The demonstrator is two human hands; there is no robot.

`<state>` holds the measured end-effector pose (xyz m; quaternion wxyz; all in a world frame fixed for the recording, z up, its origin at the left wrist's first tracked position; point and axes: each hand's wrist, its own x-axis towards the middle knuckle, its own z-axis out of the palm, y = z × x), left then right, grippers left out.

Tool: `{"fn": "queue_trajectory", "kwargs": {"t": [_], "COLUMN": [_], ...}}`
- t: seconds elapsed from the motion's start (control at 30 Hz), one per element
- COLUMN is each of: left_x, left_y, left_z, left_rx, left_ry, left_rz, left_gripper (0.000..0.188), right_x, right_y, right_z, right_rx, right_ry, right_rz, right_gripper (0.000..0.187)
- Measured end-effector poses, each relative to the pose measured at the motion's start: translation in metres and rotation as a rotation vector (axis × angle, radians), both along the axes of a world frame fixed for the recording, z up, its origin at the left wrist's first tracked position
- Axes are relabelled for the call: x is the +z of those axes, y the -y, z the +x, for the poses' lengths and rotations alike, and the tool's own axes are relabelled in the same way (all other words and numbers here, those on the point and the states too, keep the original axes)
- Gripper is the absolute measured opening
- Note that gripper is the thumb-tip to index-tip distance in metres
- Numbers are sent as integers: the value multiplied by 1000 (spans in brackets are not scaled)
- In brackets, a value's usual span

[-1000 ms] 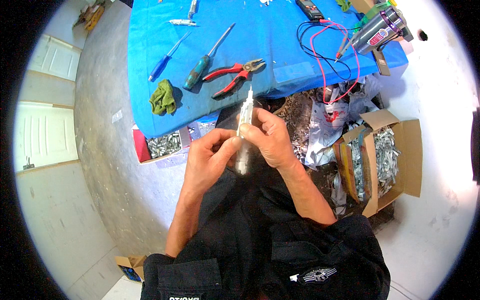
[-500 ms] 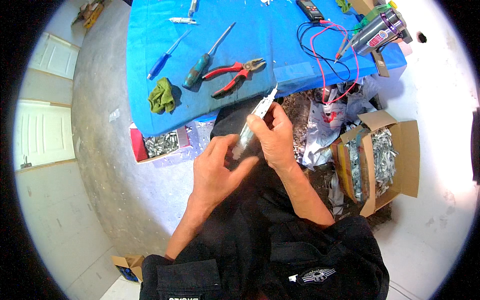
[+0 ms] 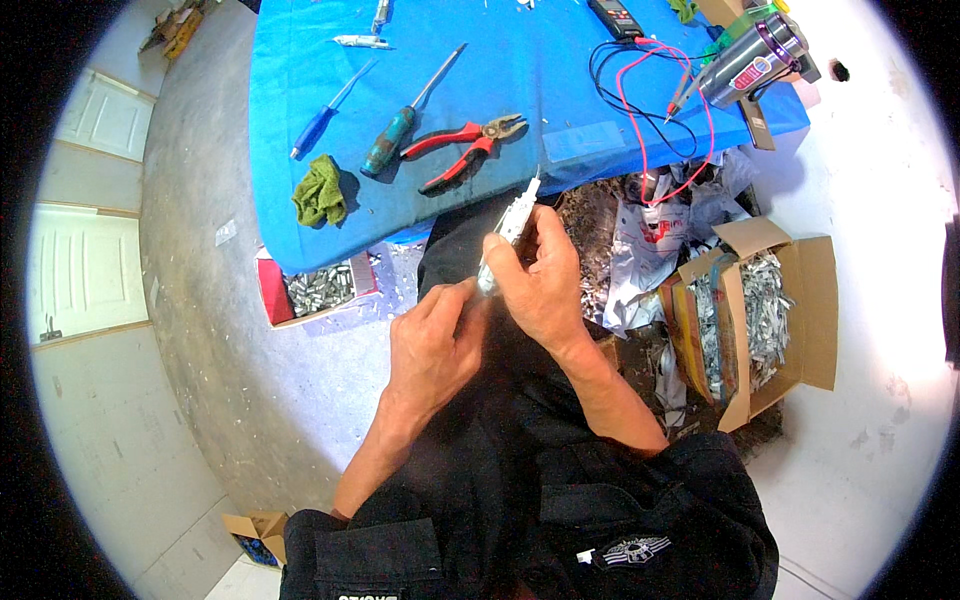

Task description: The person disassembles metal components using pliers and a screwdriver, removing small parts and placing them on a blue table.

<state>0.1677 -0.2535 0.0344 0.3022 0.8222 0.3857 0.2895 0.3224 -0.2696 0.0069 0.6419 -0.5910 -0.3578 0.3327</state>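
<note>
In front of my body, a slim white device (image 3: 516, 219) with a thin pointed tip is tilted, tip up and to the right. My right hand (image 3: 545, 279) grips its middle, thumb on top and fingers curled behind. At the lower end is my left hand (image 3: 435, 340), its fingers closed together there; whatever they pinch is hidden behind them. Beyond the hands on the blue-covered table (image 3: 400, 220) lie red-handled pliers (image 3: 468, 150), a teal-handled screwdriver (image 3: 398, 135), a blue-handled screwdriver (image 3: 322, 127) and a crumpled green cloth (image 3: 320, 191).
A handheld meter (image 3: 616, 20) with red and black leads lies at the table's far right, beside a grey cylindrical tool (image 3: 750, 68). Below on the right, an open cardboard box (image 3: 810, 315) holds many metal pieces. A red-sided box (image 3: 274, 290) of small metal parts stands under the table's left edge.
My left hand's fingers have closed from a spread position onto the device's lower end. The device and my right hand have shifted slightly left.
</note>
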Motion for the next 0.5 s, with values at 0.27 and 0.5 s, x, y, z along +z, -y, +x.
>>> {"fn": "queue_trajectory", "kwargs": {"t": [0.27, 0.5], "left_x": [-9, -10], "left_y": [3, 3], "left_z": [2, 0], "left_rx": [16, 38], "left_ry": [42, 80], "left_rz": [24, -57], "left_gripper": [19, 18], "right_x": [-2, -3], "right_y": [0, -1], "right_z": [-3, -3], "right_rx": [-21, -23], "right_ry": [-28, 1], "right_rz": [-24, -35], "right_gripper": [21, 21]}}
